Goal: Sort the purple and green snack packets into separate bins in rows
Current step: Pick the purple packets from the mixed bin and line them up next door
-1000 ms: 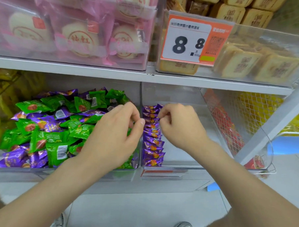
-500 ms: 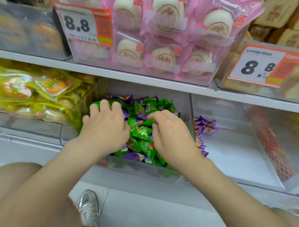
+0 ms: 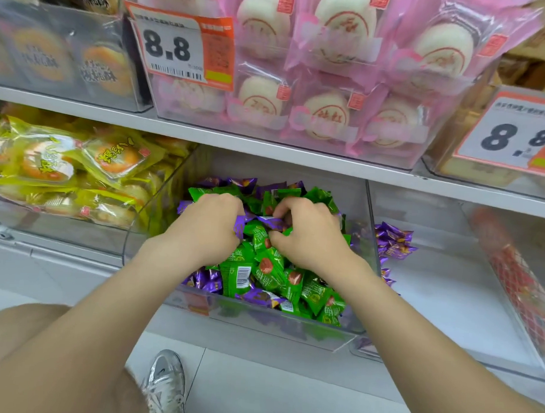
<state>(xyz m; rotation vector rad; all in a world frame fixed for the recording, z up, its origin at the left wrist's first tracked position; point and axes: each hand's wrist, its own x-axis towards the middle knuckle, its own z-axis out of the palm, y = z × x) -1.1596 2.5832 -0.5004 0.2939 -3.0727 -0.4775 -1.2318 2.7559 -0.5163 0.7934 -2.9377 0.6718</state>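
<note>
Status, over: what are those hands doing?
Left hand grips purple packet in mixed bin. Right hand pinches second purple packet. Purple row in next bin. Green packets crowd both.

Green foil snack packets (image 3: 264,265) and purple foil snack packets (image 3: 205,280) lie mixed in the clear plastic centre bin (image 3: 148,229). At its three o'clock, a row of purple packets (image 3: 391,239) lines the neighbouring clear plastic bin's (image 3: 448,292) left wall.

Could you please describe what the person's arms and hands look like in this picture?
Both arms are bare as far as the frame shows, the left arm and the right arm alike: no sleeve in view. The left hand and right hand wear no gloves, and no ring, watch or bracelet shows.
</note>
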